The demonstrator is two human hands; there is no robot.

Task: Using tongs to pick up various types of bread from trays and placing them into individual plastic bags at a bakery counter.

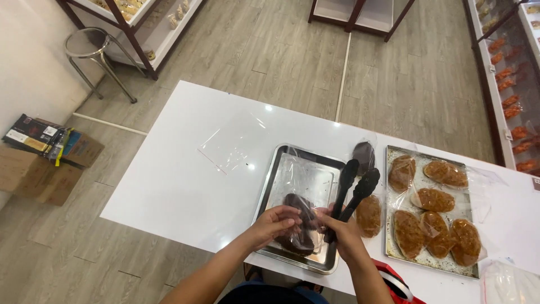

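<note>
2 bare forearms, no sleeves, dark blue garment at the waist

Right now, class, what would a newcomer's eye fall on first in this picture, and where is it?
First, the two hands at the table's near edge: the left hand and right hand hold a dark pastry in a clear bag over a steel tray, with the right hand also gripping black tongs. To the right, a second tray carries golden-brown bagged pastries.
</note>
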